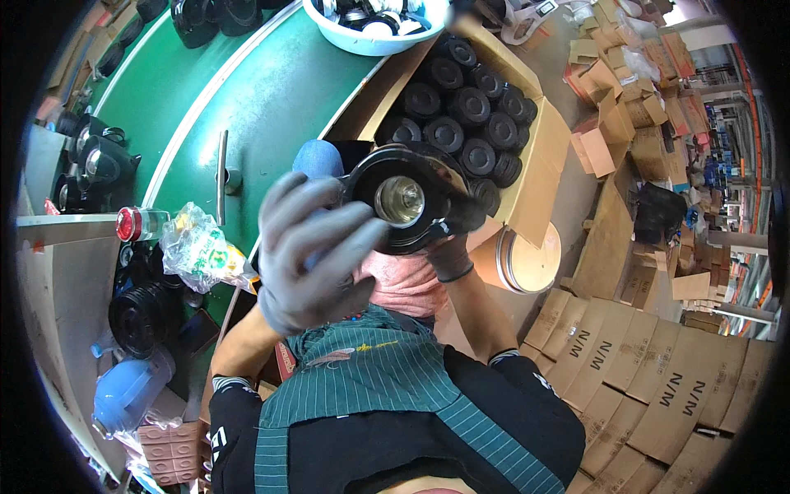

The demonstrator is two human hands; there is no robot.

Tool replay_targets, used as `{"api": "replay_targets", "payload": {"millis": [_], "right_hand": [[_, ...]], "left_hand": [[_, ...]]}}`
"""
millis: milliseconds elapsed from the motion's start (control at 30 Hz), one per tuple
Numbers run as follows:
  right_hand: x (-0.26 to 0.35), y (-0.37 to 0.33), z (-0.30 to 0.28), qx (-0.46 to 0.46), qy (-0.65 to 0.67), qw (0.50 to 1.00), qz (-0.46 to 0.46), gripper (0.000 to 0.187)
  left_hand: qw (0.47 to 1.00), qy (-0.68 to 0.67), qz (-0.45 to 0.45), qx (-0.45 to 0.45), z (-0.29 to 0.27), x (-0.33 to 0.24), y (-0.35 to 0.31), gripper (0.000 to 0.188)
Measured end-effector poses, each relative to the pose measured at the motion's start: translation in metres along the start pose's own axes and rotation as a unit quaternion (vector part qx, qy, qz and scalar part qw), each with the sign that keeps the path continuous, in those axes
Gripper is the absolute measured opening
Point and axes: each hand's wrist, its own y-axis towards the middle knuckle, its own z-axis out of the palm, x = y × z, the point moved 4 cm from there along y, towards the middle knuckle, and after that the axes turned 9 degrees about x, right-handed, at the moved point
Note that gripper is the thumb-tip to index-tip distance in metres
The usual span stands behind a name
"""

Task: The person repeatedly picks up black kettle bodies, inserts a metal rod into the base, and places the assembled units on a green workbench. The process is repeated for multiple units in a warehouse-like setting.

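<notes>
A black jug (374,177), seen from one end, is held up in front of my apron. In its round opening shows a silvery, glass-like inside. My right hand (451,257), in a grey glove, grips the jug from its near right side; the jug hides most of the fingers. My left hand (317,255), gloved as well and smeared by motion, is at the jug's left side with its fingers outstretched. Whether it touches the jug I cannot tell. Beyond the left hand is a rounded blue thing (318,159), partly covered.
An open carton (533,193) of black round pieces stands just beyond the jug. A light-blue basin (362,43) of small parts sits on the green table (271,90). A metal rod (222,177) stands up there near a plastic bag (202,247). Stacked cartons (642,354) fill the right.
</notes>
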Motion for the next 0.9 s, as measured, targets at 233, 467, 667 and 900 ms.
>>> {"api": "replay_targets", "payload": {"millis": [233,467,667,900], "right_hand": [[0.003,-0.033,0.020,-0.088,-0.096,0.987,-0.097,0.101],[-0.001,-0.042,0.042,-0.015,0.348,0.935,0.065,0.074],[0.026,-0.025,-0.005,-0.138,-0.231,0.963,-0.006,0.083],[0.092,0.047,0.084,0.198,-0.395,0.889,0.117,0.065]], "left_hand": [[0.994,0.038,-0.080,-0.069,0.017,-0.026,0.026,0.072],[0.999,-0.023,0.000,-0.033,0.009,-0.014,0.029,0.064],[0.994,-0.036,-0.086,-0.060,0.026,0.008,-0.024,0.061],[0.971,-0.098,-0.066,0.208,0.065,0.039,-0.174,0.027]]}}
